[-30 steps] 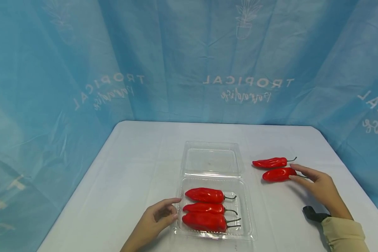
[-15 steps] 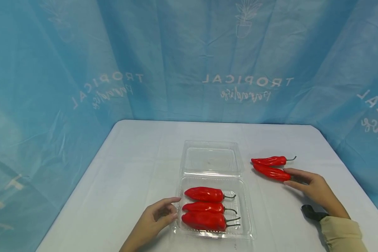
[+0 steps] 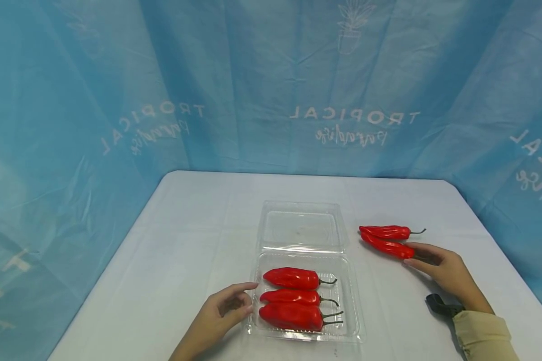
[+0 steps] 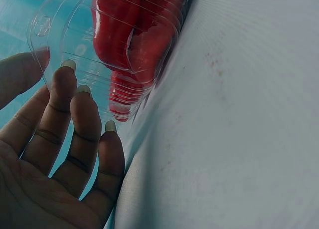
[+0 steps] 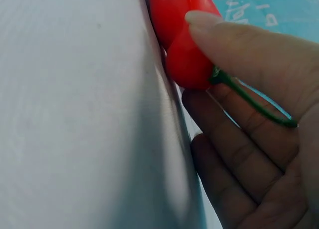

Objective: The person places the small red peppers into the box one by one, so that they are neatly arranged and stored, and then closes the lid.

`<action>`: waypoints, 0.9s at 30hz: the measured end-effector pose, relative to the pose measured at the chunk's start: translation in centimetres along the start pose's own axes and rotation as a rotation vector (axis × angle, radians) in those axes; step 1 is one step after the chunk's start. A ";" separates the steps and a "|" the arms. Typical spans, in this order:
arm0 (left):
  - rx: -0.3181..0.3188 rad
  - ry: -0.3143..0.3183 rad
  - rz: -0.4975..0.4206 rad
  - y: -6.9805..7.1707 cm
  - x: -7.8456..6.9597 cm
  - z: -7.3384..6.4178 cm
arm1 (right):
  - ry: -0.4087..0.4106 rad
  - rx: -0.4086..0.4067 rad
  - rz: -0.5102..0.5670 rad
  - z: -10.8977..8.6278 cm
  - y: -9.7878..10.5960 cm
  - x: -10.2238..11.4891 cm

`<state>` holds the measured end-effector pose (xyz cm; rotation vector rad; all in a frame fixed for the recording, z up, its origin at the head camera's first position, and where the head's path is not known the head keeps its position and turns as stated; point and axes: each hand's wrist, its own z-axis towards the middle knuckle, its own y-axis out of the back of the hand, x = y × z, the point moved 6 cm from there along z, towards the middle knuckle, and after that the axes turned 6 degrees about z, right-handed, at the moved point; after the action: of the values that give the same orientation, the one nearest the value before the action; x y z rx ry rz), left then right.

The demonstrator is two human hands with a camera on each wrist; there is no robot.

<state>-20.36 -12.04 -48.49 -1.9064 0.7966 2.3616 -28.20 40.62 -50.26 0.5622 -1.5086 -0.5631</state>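
On the right of the table, my right hand (image 3: pixel 444 271) pinches a red pepper (image 3: pixel 386 245) at its stem end. The thumb lies across that end in the right wrist view, and the green stem (image 5: pixel 254 100) runs back toward the palm. Another red pepper (image 3: pixel 388 231) lies just behind, close against the held one at the tip. At the left edge of an open clear plastic container (image 3: pixel 354 301), my left hand (image 3: pixel 221 313) holds the rim between thumb and fingers. Inside lie several red peppers (image 3: pixel 291 277) in rows, stems to the right; the nearest row shows two stems.
The container's hinged lid (image 3: pixel 300 225) lies folded back on the white table (image 3: pixel 198 225). Blue printed curtains (image 3: pixel 262 90) hang behind the table and along its sides. A black strap-like piece (image 3: pixel 442 305) sticks out from the right wrist.
My right hand has moved a little left with its pepper, which has turned so its tip points away to the left, toward the other pepper. My left hand stays at the container.
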 end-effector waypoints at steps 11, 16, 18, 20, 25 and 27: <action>0.004 -0.002 0.000 0.0 0.2 0.0 | 0.011 -0.078 0.036 -0.6 0.7 1.3; 0.006 -0.007 0.002 0.0 0.2 0.0 | -0.003 -0.137 0.069 -1.1 1.6 2.4; 0.005 -0.007 0.003 0.0 0.3 0.1 | 0.008 -0.163 0.074 -1.5 2.0 3.1; 0.006 -0.016 0.005 0.0 0.2 0.1 | 0.029 -0.178 0.098 -1.8 2.1 3.8; -0.001 -0.019 0.013 0.1 -0.2 0.0 | 0.120 -0.194 0.146 -2.3 1.5 6.4; -0.001 -0.019 0.015 0.1 -0.2 0.0 | 0.166 -0.194 0.135 -2.4 1.0 7.5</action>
<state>-20.31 -12.09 -48.23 -1.8818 0.8115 2.3860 -25.87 36.41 -43.96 0.3452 -1.3074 -0.5369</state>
